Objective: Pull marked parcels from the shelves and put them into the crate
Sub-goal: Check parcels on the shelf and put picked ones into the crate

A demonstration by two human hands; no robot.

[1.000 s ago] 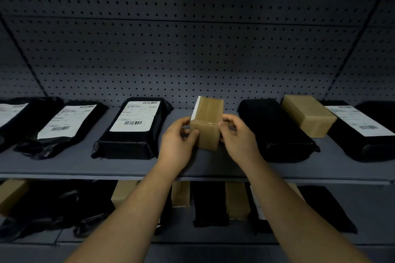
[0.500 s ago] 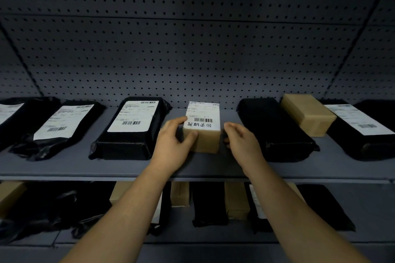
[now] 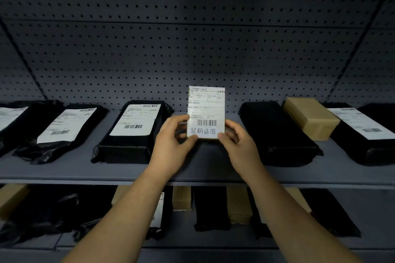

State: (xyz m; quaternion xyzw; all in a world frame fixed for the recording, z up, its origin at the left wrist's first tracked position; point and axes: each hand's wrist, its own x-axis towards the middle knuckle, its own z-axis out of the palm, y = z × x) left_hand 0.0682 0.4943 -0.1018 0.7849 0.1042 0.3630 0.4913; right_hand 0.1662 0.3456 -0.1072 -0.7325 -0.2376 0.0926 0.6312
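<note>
Small box (image 3: 206, 111) is held upright over the upper shelf (image 3: 64, 168), centre of view, w/ its white label facing the camera: barcode low down, handwritten characters under it. Left hand (image 3: 174, 143) pinches the box's lower left corner, thumb on the label face, fingers curled behind; right hand (image 3: 239, 145) does the same at the lower right corner. Can't tell if the box's btm edge touches the shelf, as the hands hide it. Just left lies a black bagged parcel (image 3: 132, 130), label up; further left another labelled black bag (image 3: 66, 128). To the right a plain black parcel (image 3: 275, 132), then a tan carton (image 3: 310, 117) between it & a labelled black parcel (image 3: 361, 124) at far right. Pegboard (image 3: 192, 49) backs the shelf. Lower shelf (image 3: 374, 209) holds more tan boxes & black bags, dim
</note>
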